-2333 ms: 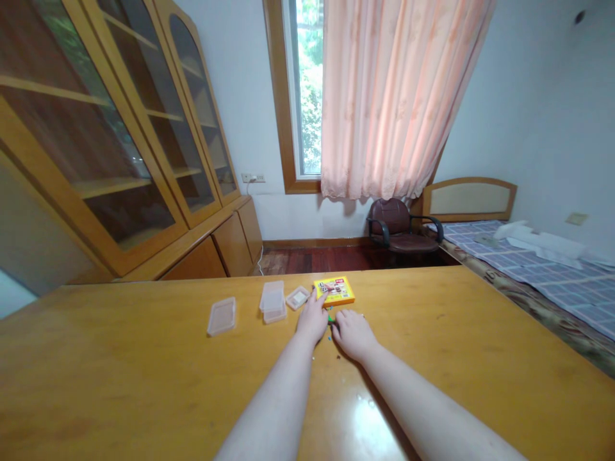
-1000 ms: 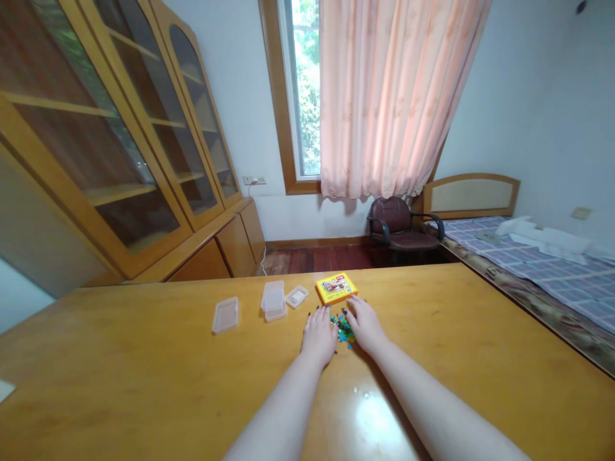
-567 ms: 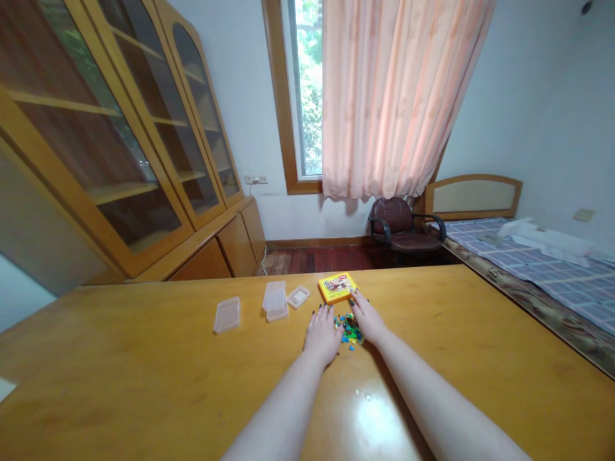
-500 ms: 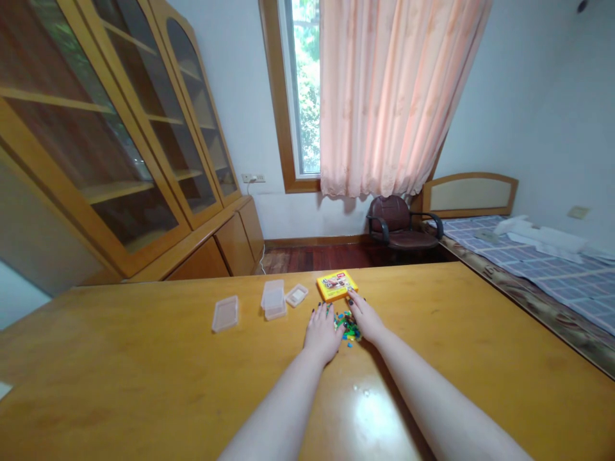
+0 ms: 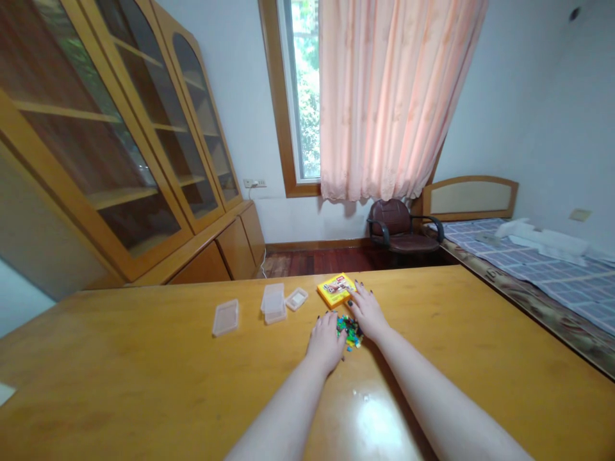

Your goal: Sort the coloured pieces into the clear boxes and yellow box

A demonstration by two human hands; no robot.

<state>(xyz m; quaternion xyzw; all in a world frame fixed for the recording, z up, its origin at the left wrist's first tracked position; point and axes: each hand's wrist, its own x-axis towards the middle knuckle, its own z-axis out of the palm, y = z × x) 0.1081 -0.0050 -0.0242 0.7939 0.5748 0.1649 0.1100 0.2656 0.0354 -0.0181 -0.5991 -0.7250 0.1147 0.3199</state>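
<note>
A small heap of mixed green, blue, yellow and dark pieces (image 5: 350, 331) lies on the wooden table (image 5: 158, 371). My left hand (image 5: 325, 342) rests against the heap's left side, its fingers spread and pointing away from me. On the right side, my right hand (image 5: 369, 315) is spread too, with fingertips by the corner of a flat yellow box (image 5: 334, 289). Neither hand shows anything held. The box lies just beyond the heap, with a printed picture on top. Part of the heap is hidden by my fingers.
Left of the box are a small clear case (image 5: 296, 299), overlapping clear plastic containers (image 5: 274, 303) and a shallow clear tray (image 5: 225, 317). Past the table's far edge stand a dark red chair (image 5: 391, 224) and a bed (image 5: 523, 246). A glass-door cabinet (image 5: 192, 224) is on the left.
The pieces are bunched a little differently between my hands. My right hand has shifted slightly, its fingers wider apart near the box. The whole view has tilted slightly.
</note>
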